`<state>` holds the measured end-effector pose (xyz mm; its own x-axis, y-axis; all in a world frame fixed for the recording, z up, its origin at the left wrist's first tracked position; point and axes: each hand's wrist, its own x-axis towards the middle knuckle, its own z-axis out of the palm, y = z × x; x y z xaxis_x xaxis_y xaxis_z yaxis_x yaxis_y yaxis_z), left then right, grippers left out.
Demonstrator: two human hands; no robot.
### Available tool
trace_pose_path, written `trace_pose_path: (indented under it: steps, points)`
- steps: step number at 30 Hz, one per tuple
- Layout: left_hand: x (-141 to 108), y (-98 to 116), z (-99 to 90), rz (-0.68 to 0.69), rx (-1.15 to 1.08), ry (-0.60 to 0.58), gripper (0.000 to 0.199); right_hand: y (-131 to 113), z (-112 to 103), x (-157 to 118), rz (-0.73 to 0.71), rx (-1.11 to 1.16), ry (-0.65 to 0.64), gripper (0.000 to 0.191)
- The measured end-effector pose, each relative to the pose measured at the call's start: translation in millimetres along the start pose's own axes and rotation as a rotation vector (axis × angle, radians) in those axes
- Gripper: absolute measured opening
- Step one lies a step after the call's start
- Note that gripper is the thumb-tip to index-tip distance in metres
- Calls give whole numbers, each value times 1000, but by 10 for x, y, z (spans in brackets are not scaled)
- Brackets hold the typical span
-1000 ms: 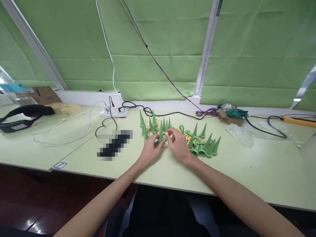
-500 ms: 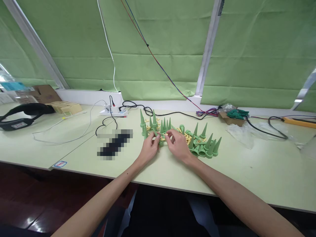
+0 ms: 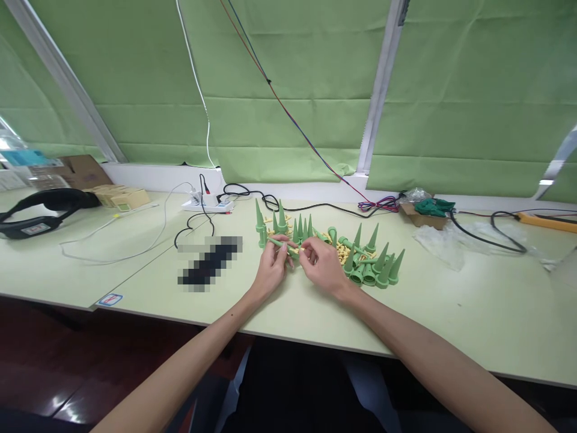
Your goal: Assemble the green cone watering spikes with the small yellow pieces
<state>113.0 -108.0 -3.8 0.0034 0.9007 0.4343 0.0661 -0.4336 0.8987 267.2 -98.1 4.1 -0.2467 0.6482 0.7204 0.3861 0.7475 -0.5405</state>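
My left hand (image 3: 271, 264) is closed on a green cone (image 3: 276, 242), which lies nearly sideways with its tip to the left. Close beside it, my right hand (image 3: 321, 263) pinches a small yellow piece (image 3: 299, 250) at the cone's wide end. Upright green cones (image 3: 282, 219) stand behind my left hand with yellow pieces among them. To the right of my right hand, more green cones (image 3: 384, 272) stand or lie around a pile of small yellow pieces (image 3: 343, 252).
A power strip (image 3: 207, 205) with cables sits at the back. Black headphones (image 3: 45, 210) and yellowish blocks (image 3: 121, 197) are at the left. A small cardboard box (image 3: 424, 218) and clear plastic bags (image 3: 444, 246) lie at the right, near an orange object (image 3: 547, 222).
The green cone in my left hand has turned so its length shows, tip to the left. My right hand has shifted slightly, bringing the yellow piece to the cone's wide end.
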Motion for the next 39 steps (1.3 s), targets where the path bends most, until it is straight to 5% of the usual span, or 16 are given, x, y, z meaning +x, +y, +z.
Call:
trace_pose_path:
  steps: [15,39]
  points:
    - [-2,18,5,12,-18,16,21,-21,-8,9,-13,-5,49,6]
    - [17,-19,-2,36,108,116,23,19,21,-11,19,-50,-53,5]
